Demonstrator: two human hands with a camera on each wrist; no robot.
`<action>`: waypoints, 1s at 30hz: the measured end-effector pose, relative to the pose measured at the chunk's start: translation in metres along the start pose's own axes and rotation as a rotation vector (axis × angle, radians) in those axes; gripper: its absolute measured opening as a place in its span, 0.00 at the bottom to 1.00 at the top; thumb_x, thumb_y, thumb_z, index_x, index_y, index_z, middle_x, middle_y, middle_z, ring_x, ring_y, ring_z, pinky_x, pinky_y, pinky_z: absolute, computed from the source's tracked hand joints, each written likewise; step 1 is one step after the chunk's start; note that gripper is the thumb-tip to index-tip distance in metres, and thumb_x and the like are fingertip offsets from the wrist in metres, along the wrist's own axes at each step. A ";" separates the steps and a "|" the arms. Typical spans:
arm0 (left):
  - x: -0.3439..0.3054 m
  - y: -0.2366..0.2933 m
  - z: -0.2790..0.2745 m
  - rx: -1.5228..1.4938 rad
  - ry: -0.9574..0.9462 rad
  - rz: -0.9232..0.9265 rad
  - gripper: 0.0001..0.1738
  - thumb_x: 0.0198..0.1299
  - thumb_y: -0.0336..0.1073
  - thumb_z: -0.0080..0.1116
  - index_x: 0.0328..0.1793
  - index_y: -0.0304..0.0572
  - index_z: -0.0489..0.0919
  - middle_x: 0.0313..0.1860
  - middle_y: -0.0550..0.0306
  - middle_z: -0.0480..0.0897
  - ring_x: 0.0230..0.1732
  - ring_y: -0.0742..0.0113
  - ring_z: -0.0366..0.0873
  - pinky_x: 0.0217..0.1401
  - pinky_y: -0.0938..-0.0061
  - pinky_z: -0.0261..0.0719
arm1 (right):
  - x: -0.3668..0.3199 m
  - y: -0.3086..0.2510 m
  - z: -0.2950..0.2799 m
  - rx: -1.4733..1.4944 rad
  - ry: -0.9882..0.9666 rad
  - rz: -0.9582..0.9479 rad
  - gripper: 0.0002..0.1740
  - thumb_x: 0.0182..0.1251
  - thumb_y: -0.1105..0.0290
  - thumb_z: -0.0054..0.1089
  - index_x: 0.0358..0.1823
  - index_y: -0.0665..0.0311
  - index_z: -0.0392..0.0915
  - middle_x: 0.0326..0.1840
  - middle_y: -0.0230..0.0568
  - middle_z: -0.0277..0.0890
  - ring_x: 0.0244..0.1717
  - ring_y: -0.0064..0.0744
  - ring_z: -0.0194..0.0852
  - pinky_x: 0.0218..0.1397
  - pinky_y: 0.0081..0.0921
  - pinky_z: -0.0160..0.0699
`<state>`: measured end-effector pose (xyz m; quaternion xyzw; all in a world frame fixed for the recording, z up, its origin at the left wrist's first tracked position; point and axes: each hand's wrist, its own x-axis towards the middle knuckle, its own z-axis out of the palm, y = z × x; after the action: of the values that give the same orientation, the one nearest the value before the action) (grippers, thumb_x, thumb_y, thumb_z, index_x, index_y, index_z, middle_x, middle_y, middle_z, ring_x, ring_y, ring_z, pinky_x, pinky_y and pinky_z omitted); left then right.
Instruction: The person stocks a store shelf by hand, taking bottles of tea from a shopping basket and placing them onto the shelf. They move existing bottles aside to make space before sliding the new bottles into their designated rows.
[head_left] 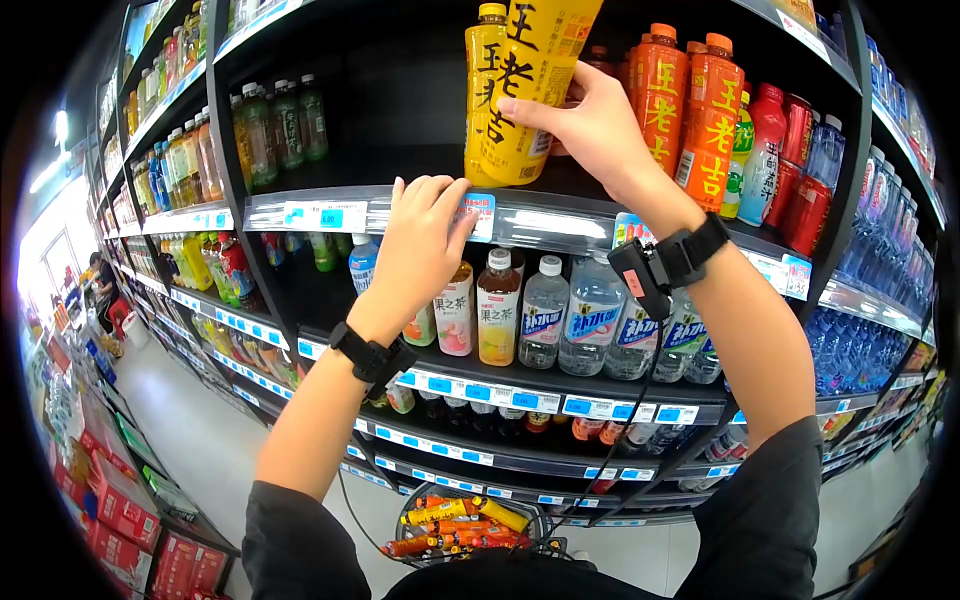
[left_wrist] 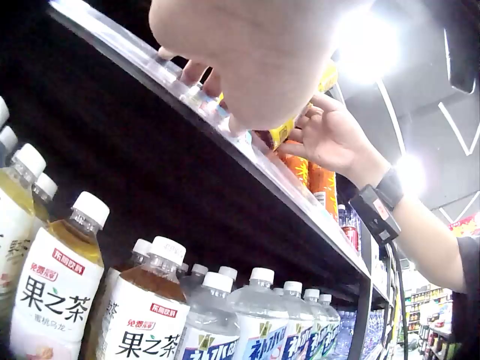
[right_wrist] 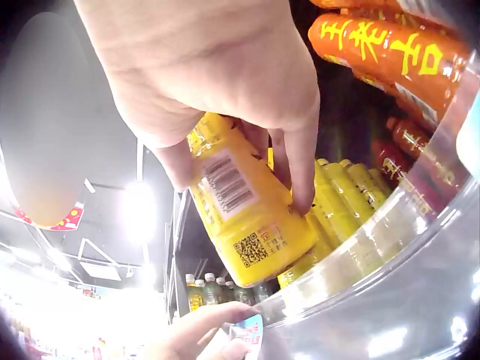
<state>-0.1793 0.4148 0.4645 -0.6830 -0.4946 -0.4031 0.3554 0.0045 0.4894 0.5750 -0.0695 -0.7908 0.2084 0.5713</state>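
Note:
My right hand [head_left: 590, 120] grips a yellow drink bottle [head_left: 523, 75] with dark lettering, tilted above the upper shelf's front edge. Its thumb lies across the near side. In the right wrist view the barcode and square code show near the bottle's base. Another yellow bottle [head_left: 485, 60] stands just left of it on the shelf, and further yellow bottles [right_wrist: 345, 191] line up behind. My left hand [head_left: 428, 225] rests on the clear lip of the upper shelf [head_left: 540, 222], its fingers over the edge and its thumb beside a price card [head_left: 478, 215].
Orange bottles [head_left: 712, 120] stand to the right on the same shelf. Below are rows of tea bottles [head_left: 497, 310] and clear water bottles [head_left: 592, 325]. A basket [head_left: 545, 520] holding yellow and orange bottles is on the floor. Stacked red boxes [head_left: 120, 500] line the aisle at left.

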 end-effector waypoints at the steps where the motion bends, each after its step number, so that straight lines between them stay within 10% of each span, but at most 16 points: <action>1: -0.001 -0.001 0.002 -0.021 0.040 -0.011 0.18 0.63 0.34 0.59 0.58 0.36 0.77 0.55 0.48 0.77 0.59 0.48 0.74 0.74 0.46 0.58 | 0.002 0.007 0.000 -0.012 -0.004 0.017 0.27 0.53 0.62 0.76 0.51 0.69 0.79 0.46 0.44 0.85 0.43 0.30 0.86 0.40 0.26 0.85; 21: -0.005 -0.002 0.023 -0.071 0.253 -0.040 0.15 0.60 0.32 0.61 0.52 0.34 0.79 0.50 0.48 0.79 0.56 0.48 0.75 0.75 0.45 0.56 | 0.013 0.017 0.017 -0.025 -0.091 0.098 0.28 0.53 0.59 0.75 0.49 0.72 0.79 0.46 0.47 0.85 0.45 0.34 0.86 0.48 0.31 0.85; 30: 0.018 0.006 -0.032 -0.392 0.232 -0.077 0.40 0.57 0.36 0.67 0.71 0.29 0.61 0.63 0.37 0.72 0.64 0.46 0.71 0.69 0.61 0.67 | -0.002 -0.024 0.045 0.155 -0.055 -0.072 0.25 0.54 0.64 0.74 0.48 0.73 0.78 0.45 0.49 0.85 0.44 0.35 0.86 0.49 0.29 0.84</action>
<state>-0.1769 0.3915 0.4935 -0.6687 -0.3885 -0.5805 0.2549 -0.0334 0.4558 0.5711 0.0090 -0.7897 0.2503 0.5601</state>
